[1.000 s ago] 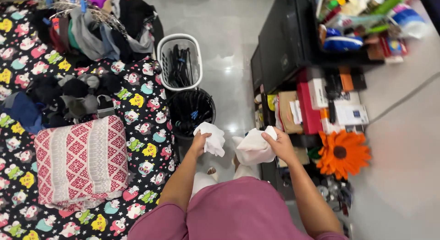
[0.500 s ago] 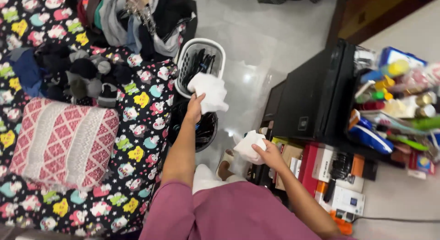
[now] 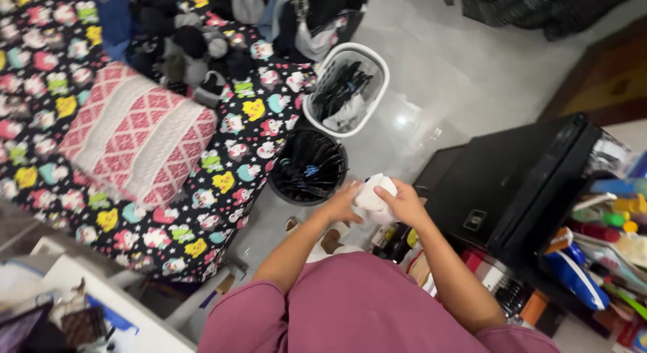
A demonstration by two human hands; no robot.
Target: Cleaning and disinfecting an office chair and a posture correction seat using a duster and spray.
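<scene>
My left hand (image 3: 339,205) and my right hand (image 3: 405,200) meet in front of me, both closed on one small bunched white cloth (image 3: 373,194). They hover just right of a round black bin (image 3: 309,167) full of dark hangers. Beyond it stands a white plastic basket (image 3: 375,62) holding dark hangers, with a pale cloth (image 3: 346,119) lying at its near side. I wear a mauve top, and my feet show on the floor below the hands.
To the left is a bed with a black cartoon-print sheet (image 3: 222,165), a folded red and white cloth (image 3: 138,132) and a heap of dark clothes (image 3: 176,48). A black cabinet (image 3: 519,184) and a shelf of bottles (image 3: 606,235) stand on the right. Grey tiled floor (image 3: 458,76) lies beyond.
My left hand let go of the white cloth it held over the white basket and came back to join my right hand on the other cloth. The view swung left.
</scene>
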